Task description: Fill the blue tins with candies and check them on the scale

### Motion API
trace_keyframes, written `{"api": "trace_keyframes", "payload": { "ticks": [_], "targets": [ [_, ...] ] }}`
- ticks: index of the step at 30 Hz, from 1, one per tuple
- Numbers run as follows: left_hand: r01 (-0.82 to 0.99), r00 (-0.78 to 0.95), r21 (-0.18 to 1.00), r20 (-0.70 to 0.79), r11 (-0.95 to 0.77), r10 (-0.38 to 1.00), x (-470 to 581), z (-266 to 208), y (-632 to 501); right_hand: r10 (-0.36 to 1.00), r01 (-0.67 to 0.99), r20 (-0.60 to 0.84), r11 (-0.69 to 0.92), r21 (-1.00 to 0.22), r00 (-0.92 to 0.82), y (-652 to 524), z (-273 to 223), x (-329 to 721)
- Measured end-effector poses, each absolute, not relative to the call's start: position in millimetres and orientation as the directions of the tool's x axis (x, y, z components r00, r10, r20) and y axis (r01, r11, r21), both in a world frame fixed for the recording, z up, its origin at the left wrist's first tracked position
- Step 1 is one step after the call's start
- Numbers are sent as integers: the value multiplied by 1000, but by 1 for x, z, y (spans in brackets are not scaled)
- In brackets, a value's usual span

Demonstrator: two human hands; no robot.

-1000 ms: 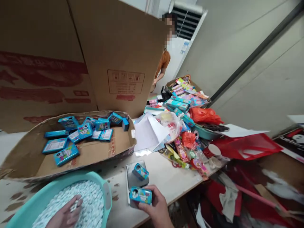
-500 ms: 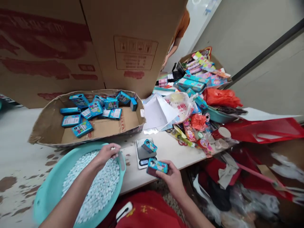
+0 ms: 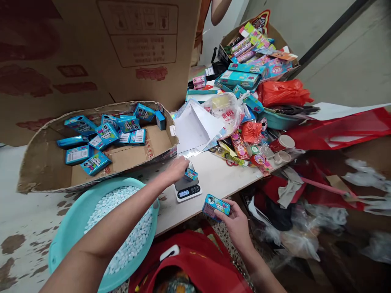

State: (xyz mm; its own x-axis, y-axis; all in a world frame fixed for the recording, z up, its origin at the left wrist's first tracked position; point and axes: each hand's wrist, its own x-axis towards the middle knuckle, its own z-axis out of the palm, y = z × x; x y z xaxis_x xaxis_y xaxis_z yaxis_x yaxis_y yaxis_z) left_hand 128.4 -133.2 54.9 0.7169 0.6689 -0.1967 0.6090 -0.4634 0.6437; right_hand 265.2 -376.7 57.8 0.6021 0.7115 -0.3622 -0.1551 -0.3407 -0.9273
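My right hand holds a blue candy box beyond the table's front edge; white pieces show in its opening. Over the small digital scale, whose display is lit, my left hand has its fingers closed at a second candy box standing on the plate. Whether those fingers grip that box or hold a small piece above it is hidden. Beneath my left forearm sits a teal basin filled with small white candies.
A cut-down carton with several blue boxes lies behind the basin. White paper, a plastic bag and mixed sweets crowd the right side. Another person's arm shows behind the tall cardboard box.
My left hand has moved right, from over the basin to the box on the scale. My right hand keeps its candy box, now slightly farther right in view. The camera view has shifted.
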Motion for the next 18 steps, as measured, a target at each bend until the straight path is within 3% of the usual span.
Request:
{"api": "trace_keyframes", "payload": {
  "ticks": [4, 8, 10, 13, 15, 18],
  "targets": [
    [602, 741, 618, -195, -506, 643, 129, 54, -130, 698, -161, -377, -357, -920, 608, -381, 51, 268],
    [605, 702, 688, -222, -401, 677, 128, 58, -123, 707, -164, -381, -357, -919, 596, -383, 44, 268],
    [563, 657, 791, -254, -239, 709, 118, 63, -124, 710, -159, -373, -351, -923, 598, -382, 43, 267],
    [342, 557, 930, -316, 134, 769, 80, 73, -137, 720, -144, -356, -341, -929, 596, -380, 42, 266],
    [257, 477, 932, -351, 254, 806, 41, 76, -154, 730, -142, -352, -336, -931, 586, -380, 41, 266],
    [309, 315, 892, -424, 331, 849, -27, 70, -184, 736, -148, -350, -327, -933, 580, -379, 37, 266]
  ]
}}
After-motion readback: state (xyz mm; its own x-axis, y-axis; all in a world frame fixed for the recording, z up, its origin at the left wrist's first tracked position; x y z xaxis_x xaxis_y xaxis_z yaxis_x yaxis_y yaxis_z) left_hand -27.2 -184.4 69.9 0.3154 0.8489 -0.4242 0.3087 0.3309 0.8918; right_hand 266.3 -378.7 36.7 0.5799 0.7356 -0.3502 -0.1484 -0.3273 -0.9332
